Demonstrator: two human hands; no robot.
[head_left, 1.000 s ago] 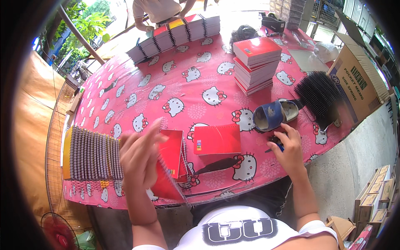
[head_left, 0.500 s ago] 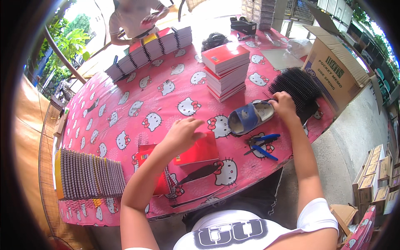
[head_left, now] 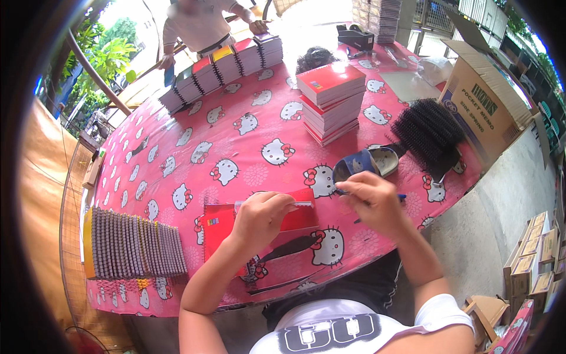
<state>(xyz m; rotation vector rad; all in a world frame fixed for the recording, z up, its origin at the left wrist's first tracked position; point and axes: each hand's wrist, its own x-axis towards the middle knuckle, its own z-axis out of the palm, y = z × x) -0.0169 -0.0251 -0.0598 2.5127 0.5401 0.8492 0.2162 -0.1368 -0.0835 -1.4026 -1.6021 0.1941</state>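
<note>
My left hand (head_left: 262, 215) is closed on the edge of a red-covered notebook (head_left: 299, 221), whose white page edges show by the fingertips. A second red notebook (head_left: 219, 224) lies flat beside it, partly under my wrist. To the right, my right hand (head_left: 374, 203) is in the air with thumb and fingers pinched; what they hold, if anything, is too small to make out. Behind that hand sits a blue slide sandal (head_left: 356, 165). Pliers with blue handles (head_left: 401, 197) are mostly hidden beneath it. A dark, flat, blade-shaped thing (head_left: 289, 248) lies nearer me.
A stack of red notebooks (head_left: 331, 109) stands mid-table, with a pile of black spiral coils (head_left: 429, 134) and an open carton (head_left: 486, 109) to its right. Bound notebooks (head_left: 138, 245) form a row at left. Across the table, a person (head_left: 200, 26) touches another notebook row (head_left: 227, 62).
My left hand has come down onto the red notebook. My right hand has moved left and nearer me, away from the coils. The person opposite has shifted a hand to the notebook row's right end.
</note>
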